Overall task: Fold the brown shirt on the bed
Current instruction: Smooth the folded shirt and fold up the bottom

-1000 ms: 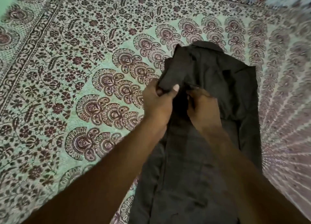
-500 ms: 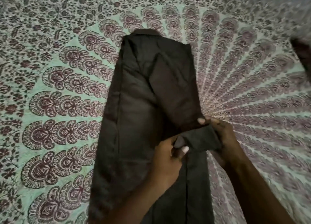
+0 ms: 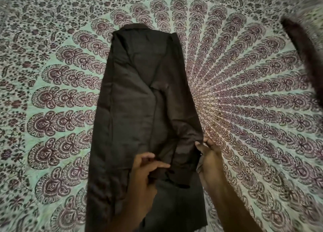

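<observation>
The brown shirt [image 3: 136, 100] lies lengthwise on the bed as a long narrow strip, collar at the far end. One sleeve is folded down along its right side. My left hand [image 3: 146, 169] pinches the left corner of the sleeve's cuff near the shirt's middle. My right hand [image 3: 209, 156] holds the cuff's right corner at the shirt's right edge. Both hands rest low on the fabric, and my forearms cover part of the shirt's lower end.
The bed is covered by a green and maroon patterned sheet [image 3: 52, 109] that stretches out on all sides of the shirt. A dark blurred strip of cloth [image 3: 304, 52] lies at the far right.
The sleeve has been drawn from near the collar down along the shirt's right side and now lies flat. Both hands have moved toward me with the cuff.
</observation>
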Demonstrator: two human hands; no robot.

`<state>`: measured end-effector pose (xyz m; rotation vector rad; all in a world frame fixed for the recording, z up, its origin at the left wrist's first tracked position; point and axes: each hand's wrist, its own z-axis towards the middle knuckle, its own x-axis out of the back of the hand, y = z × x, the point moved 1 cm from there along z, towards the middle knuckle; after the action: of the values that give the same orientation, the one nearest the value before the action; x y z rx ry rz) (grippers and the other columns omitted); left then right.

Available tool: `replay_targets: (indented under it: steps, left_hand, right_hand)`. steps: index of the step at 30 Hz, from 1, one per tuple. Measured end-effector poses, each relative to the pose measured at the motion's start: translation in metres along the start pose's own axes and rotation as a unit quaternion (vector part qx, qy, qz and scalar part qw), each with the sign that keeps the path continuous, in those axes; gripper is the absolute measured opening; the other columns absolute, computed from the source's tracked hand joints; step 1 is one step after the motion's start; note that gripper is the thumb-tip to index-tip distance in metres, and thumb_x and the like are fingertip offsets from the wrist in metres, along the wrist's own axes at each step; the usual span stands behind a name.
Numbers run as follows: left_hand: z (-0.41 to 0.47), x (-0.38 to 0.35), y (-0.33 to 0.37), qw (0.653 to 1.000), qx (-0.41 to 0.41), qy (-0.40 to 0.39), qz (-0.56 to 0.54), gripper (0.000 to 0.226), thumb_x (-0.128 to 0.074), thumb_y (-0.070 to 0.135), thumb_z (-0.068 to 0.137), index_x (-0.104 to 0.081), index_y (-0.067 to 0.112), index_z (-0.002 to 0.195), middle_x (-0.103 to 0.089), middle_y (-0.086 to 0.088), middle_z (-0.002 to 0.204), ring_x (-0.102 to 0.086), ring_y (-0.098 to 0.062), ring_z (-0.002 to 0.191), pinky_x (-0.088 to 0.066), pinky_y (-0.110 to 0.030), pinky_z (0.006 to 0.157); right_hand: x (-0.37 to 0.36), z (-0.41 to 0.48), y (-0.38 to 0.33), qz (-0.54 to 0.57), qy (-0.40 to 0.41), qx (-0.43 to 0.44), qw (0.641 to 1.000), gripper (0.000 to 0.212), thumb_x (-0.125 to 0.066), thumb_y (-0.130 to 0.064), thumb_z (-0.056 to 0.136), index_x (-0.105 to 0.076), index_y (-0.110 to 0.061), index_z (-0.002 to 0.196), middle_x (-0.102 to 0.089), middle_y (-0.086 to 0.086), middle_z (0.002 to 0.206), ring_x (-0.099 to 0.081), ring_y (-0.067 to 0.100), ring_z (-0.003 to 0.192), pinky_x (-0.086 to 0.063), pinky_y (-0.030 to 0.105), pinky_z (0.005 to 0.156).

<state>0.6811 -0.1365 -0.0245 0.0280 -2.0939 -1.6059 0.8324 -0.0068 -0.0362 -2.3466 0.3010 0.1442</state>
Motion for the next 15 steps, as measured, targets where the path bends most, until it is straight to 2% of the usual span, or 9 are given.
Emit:
replay_targets:
  steps: [3,6,8,10,12,13,15]
  left_hand:
    - [-0.017,-0.001,-0.005,1.0,0.02,-0.01,-0.001,0.044,-0.049,0.034,0.068,-0.08,0.046,0.097,-0.061,0.004,0.115,-0.059,0.007,0.115,-0.04,-0.006,0.099]
    - [-0.034,-0.001,-0.015,0.999,0.022,-0.007,0.026,0.04,-0.057,0.026,0.073,-0.079,0.04,0.103,-0.068,0.014,0.105,-0.066,0.002,0.105,-0.05,-0.015,0.092]
    - [-0.044,0.0,-0.019,0.999,0.009,-0.001,0.048,0.051,-0.062,0.008,0.073,-0.077,0.037,0.113,-0.071,0.014,0.107,-0.068,-0.001,0.102,-0.053,-0.018,0.088]
    - [-0.054,0.002,-0.021,0.998,-0.002,-0.003,0.063,0.071,-0.059,-0.005,0.068,-0.072,0.038,0.123,-0.071,0.014,0.108,-0.068,0.0,0.102,-0.053,-0.014,0.088]
    - [-0.061,0.001,-0.021,0.998,0.01,-0.015,0.054,0.075,-0.056,-0.005,0.071,-0.07,0.043,0.127,-0.07,0.022,0.111,-0.067,0.006,0.104,-0.052,-0.01,0.089]
    - [-0.064,0.001,-0.022,0.999,0.026,-0.018,0.037,0.072,-0.056,-0.003,0.073,-0.071,0.045,0.125,-0.069,0.029,0.115,-0.066,0.009,0.107,-0.05,-0.009,0.092]
    - [-0.069,0.0,-0.027,0.997,0.076,-0.029,-0.013,0.062,-0.058,0.004,0.073,-0.074,0.035,0.124,-0.063,0.047,0.117,-0.062,0.018,0.11,-0.046,-0.004,0.096]
  right_hand:
    - [0.003,-0.007,0.019,-0.056,0.008,0.017,0.998,0.017,-0.056,0.004,0.099,-0.064,-0.011,0.097,-0.073,0.024,0.105,-0.069,0.029,0.095,-0.055,0.042,0.09]
    - [0.008,-0.01,0.034,-0.09,0.022,0.022,0.995,0.014,-0.06,-0.001,0.099,-0.065,-0.014,0.097,-0.071,0.028,0.117,-0.069,0.04,0.111,-0.053,0.053,0.101]
    - [0.013,-0.012,0.038,-0.073,0.004,0.012,0.997,0.009,-0.064,-0.007,0.099,-0.064,-0.016,0.098,-0.072,0.026,0.117,-0.069,0.041,0.113,-0.054,0.058,0.096]
    - [0.018,-0.013,0.039,-0.105,0.006,0.01,0.994,0.006,-0.066,-0.013,0.099,-0.063,-0.017,0.102,-0.074,0.021,0.117,-0.072,0.035,0.107,-0.058,0.049,0.08]
    - [0.024,-0.013,0.04,-0.15,0.01,-0.003,0.989,0.012,-0.069,-0.012,0.097,-0.062,-0.019,0.104,-0.075,0.015,0.115,-0.072,0.027,0.096,-0.056,0.034,0.062]
    - [0.027,-0.014,0.042,-0.165,0.003,-0.021,0.986,0.018,-0.072,-0.011,0.095,-0.061,-0.019,0.107,-0.076,0.012,0.112,-0.073,0.026,0.094,-0.056,0.031,0.057]
    - [0.033,-0.016,0.049,-0.213,-0.027,-0.05,0.975,0.035,-0.078,-0.006,0.089,-0.058,-0.022,0.113,-0.077,0.005,0.103,-0.075,0.028,0.091,-0.058,0.033,0.056]
